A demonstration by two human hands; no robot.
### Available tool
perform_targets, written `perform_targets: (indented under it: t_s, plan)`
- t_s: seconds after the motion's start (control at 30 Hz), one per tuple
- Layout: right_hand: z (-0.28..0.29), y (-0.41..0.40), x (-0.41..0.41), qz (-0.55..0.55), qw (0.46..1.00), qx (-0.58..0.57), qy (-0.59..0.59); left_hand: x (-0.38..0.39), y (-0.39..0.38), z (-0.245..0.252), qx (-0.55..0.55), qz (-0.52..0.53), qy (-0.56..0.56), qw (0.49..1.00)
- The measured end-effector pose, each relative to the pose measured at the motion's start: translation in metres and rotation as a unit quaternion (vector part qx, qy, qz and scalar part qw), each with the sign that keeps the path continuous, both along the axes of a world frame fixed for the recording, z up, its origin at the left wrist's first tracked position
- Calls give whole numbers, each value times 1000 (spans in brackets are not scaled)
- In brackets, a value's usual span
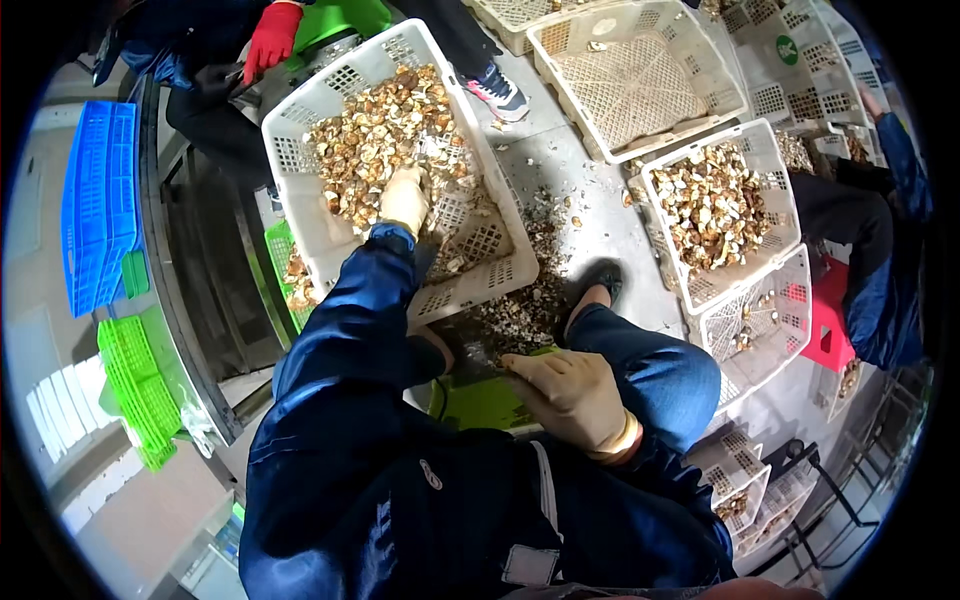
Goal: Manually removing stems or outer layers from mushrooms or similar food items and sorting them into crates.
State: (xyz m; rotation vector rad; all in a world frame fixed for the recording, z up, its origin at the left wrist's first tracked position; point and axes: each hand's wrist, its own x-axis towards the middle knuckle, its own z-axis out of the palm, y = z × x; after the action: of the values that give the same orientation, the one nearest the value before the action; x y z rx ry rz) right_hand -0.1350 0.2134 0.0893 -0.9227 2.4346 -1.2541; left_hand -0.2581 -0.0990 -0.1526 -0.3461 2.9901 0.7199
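My left hand (406, 198), in a pale glove, reaches into a white perforated plastic crate (296, 199). Its fingers touch a heap of brown-and-white mushroom pieces (390, 124), and the fingertips are hidden from view, so a hold cannot be made out. Near my right knee is my right hand (574, 405), also gloved, with curled fingers and the back of the hand towards me. Whether anything sits in its grasp cannot be told. Below it lies a yellow-green plastic surface (480, 401). Dark and pale mushroom scraps (525, 300) litter the floor between my feet.
To the right stand a crate of mushroom pieces (709, 210), a crate with few scraps (750, 322) and a larger crate (634, 86). A co-worker's red-gloved hand (273, 37) is at upper left. Blue crates (101, 202) and green baskets (139, 382) line the left; a red stool (829, 319) supports another person.
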Motion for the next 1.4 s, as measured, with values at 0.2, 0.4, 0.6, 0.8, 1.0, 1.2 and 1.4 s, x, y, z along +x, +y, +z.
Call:
perform_targets:
  t_s: [0.2, 0.4, 0.6, 0.8, 1.0, 1.2, 1.4]
  plan:
    - [0, 5, 2, -7, 1000, 8, 1, 9, -36, 19, 22, 61, 110, 992]
    - [-3, 2, 3, -2, 1000, 17, 16, -61, 9, 43, 12, -6, 90, 996]
    - [-5, 1, -2, -4, 1000, 17, -1, -107, 27, 5, -19, 61, -18, 998]
    - [-2, 7, -5, -29, 999, 9, -16, -62, 7, 16, 613, 136, -144, 765]
    - [-15, 8, 3, -101, 993, -53, 12, 60, 44, 127, 801, 75, -121, 582]
    - [-27, -13, 14, -118, 992, -31, 15, 165, 90, 166, 733, 60, -60, 676]
    - [-30, -18, 46, -97, 995, 19, -11, 225, 96, 162, 343, -162, 67, 923]
